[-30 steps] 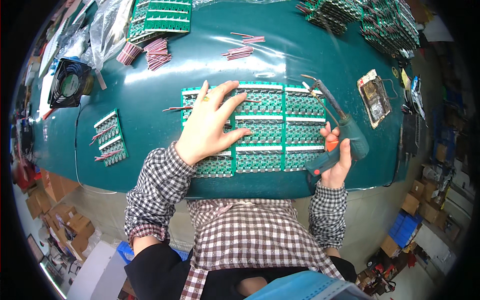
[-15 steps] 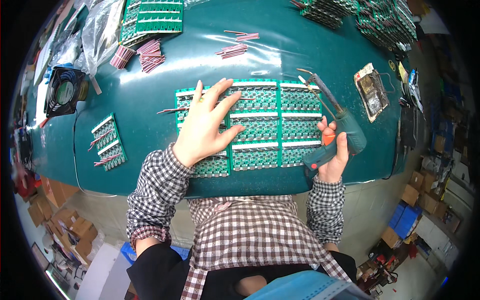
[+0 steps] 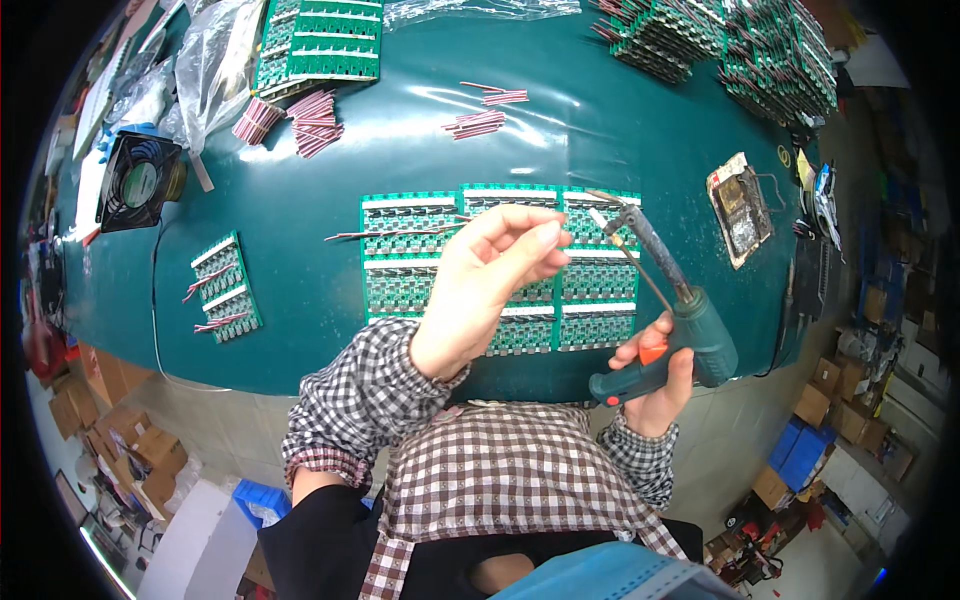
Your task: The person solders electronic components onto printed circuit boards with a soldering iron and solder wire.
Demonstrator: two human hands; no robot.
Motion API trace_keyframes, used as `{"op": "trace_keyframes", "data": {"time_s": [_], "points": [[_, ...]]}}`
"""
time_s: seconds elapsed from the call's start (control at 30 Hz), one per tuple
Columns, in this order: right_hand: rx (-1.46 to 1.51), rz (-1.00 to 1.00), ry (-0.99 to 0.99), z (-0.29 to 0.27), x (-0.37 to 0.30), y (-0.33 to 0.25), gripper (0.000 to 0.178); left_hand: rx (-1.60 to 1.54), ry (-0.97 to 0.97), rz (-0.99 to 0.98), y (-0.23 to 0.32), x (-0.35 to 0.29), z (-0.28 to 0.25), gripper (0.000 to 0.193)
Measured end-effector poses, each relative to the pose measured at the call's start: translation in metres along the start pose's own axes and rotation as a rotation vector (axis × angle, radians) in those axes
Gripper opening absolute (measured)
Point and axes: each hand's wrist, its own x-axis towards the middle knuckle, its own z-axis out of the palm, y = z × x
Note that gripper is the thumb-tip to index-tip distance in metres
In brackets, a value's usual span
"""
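My right hand (image 3: 657, 385) grips a green soldering gun (image 3: 712, 330) with an orange trigger. Its dark barrel slants up and left, and the tip (image 3: 608, 197) is over the upper right circuit boards (image 3: 600, 265). My left hand (image 3: 490, 270) is raised over the middle of the boards, fingers curled and thumb pressed to them; whatever is pinched there is hidden. The green boards lie in a grid of panels, partly covered by that hand. A thin red and dark wire (image 3: 395, 234) lies across the upper left panel and sticks out past its edge.
Short wire bundles (image 3: 474, 124) lie beyond the boards. At left are a black fan (image 3: 140, 183) and a small board strip (image 3: 225, 287) with wires. A stained solder-cleaning tray (image 3: 740, 210) sits at right; board stacks (image 3: 660, 40) stand at the back.
My left hand has left the upper left boards, moved right and toward me, and curled its fingers. The soldering gun and my right hand have shifted slightly nearer to me.
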Motion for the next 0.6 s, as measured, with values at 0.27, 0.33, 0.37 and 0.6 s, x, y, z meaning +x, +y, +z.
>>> {"op": "trace_keyframes", "data": {"time_s": [0.27, 0.33, 0.37, 0.6], "points": [[-0.097, 0.005, 0.003, 0.013, -0.005, 0.006, 0.043, -0.361, 0.023, -0.044, -0.010, 0.008, 0.004, 0.013], [-0.118, -0.007, 0.008, 0.015, -0.005, 0.006, 0.043, -0.393, 0.017, -0.051, -0.012, 0.009, 0.003, 0.012], [-0.114, -0.006, 0.004, 0.016, -0.005, 0.006, 0.042, -0.414, 0.031, -0.059, -0.013, 0.009, 0.003, 0.012], [-0.117, 0.033, 0.014, 0.016, -0.004, 0.007, 0.041, -0.435, 0.044, -0.091, -0.016, 0.015, -0.001, 0.012]]}}
